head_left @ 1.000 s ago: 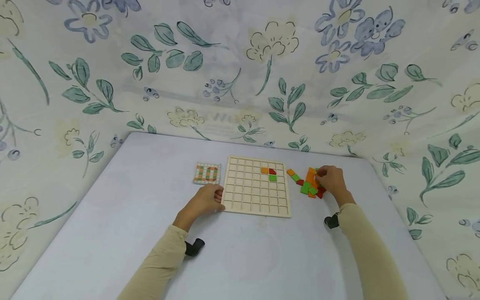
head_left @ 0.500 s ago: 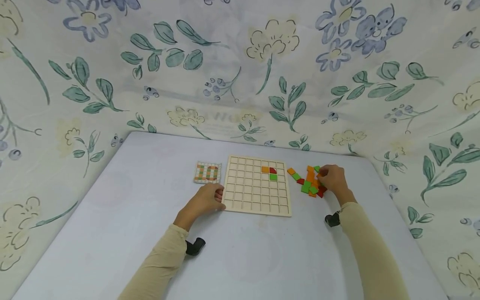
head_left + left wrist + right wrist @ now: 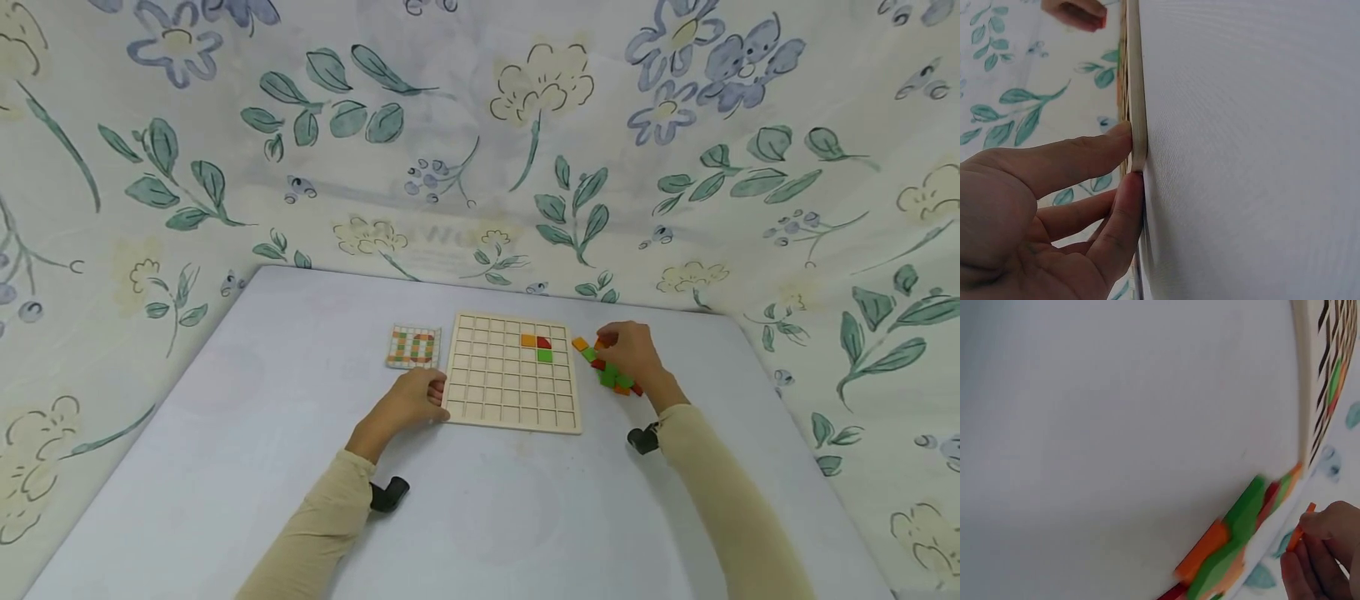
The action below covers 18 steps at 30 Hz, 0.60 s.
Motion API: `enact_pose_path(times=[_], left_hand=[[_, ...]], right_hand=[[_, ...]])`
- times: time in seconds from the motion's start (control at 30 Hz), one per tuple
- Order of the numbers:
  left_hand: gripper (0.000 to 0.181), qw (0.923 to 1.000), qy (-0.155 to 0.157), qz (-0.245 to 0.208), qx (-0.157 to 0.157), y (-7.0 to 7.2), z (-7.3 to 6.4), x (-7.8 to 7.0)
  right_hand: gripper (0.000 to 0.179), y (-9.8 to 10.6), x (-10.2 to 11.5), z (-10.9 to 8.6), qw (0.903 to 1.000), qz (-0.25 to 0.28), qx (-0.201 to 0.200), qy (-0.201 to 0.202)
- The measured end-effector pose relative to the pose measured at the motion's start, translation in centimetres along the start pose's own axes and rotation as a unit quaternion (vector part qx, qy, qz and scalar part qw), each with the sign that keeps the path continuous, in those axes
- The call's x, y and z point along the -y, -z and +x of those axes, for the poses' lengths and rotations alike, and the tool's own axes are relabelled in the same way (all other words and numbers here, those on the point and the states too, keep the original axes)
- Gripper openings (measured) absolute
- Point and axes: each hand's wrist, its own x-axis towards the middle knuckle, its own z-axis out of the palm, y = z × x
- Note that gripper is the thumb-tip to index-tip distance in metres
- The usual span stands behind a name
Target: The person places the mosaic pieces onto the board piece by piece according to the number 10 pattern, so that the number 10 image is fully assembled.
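Observation:
A pale wooden grid board lies on the white table. An orange tile, a red rounded tile and a green tile sit in its upper right cells. My left hand holds the board at its near left corner, thumb on the front edge and fingers at the left side. Between thumb and fingers my right hand pinches an orange tile, raised above the table. Under and beside that hand lies a pile of green, orange and red tiles, partly hidden by it.
Left of the board lies a small pattern card with coloured squares on a grid. A floral cloth hangs behind the table. Black wrist devices sit below both cuffs.
My right hand has lifted from the right side of the pile and moved left towards the board, with an orange tile in its fingers. The left hand stays at the board's corner.

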Motion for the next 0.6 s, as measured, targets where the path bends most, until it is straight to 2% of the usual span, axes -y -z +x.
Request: enact_pose_path(times=[0.27,0.5,0.6], left_hand=[[0.061,1.0,-0.001,-0.005,-0.001,0.0,-0.1,0.0],[0.06,1.0,0.0,-0.004,0.003,0.1,-0.2,-0.1],[0.061,1.0,0.0,-0.002,0.002,0.1,-0.2,-0.1]], right_hand=[[0.031,-2.7,4.1,-0.4,0.9975,-0.018,0.028,0.063],[0.026,-4.6,5.7,-1.0,0.9916,0.006,0.056,0.117],[0.026,-5.0,6.0,-1.1,0.9915,0.006,0.064,0.114]])
